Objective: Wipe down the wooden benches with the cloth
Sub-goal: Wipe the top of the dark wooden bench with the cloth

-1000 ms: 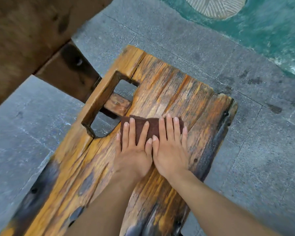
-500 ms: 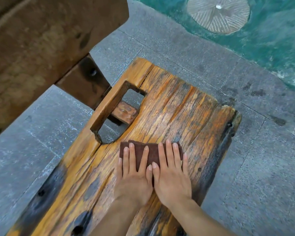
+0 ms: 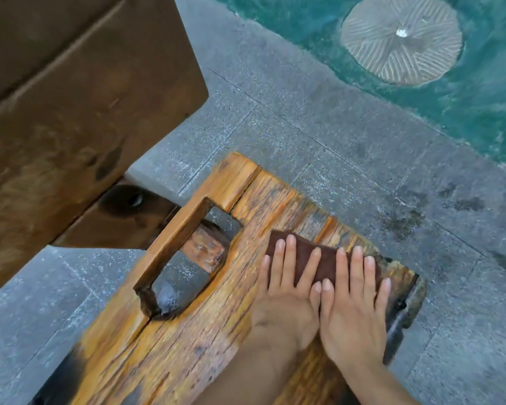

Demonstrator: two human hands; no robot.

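A weathered orange-brown wooden bench (image 3: 193,331) runs from the bottom left up toward the centre, with a rectangular cut-out near its left edge. A dark brown cloth (image 3: 324,258) lies flat near the bench's far end. My left hand (image 3: 287,290) and my right hand (image 3: 354,311) press on the cloth side by side, fingers straight and spread, thumbs touching. The hands hide the near half of the cloth.
A darker wooden table top (image 3: 70,112) overhangs at the upper left, its beam reaching toward the bench. Grey stone paving (image 3: 362,176) surrounds the bench. Green water (image 3: 479,97) with a round ribbed stepping stone (image 3: 400,39) lies at the upper right.
Both hands have pushed the cloth forward toward the bench's far end and slightly right. The view has also tilted upward, showing more table and water.
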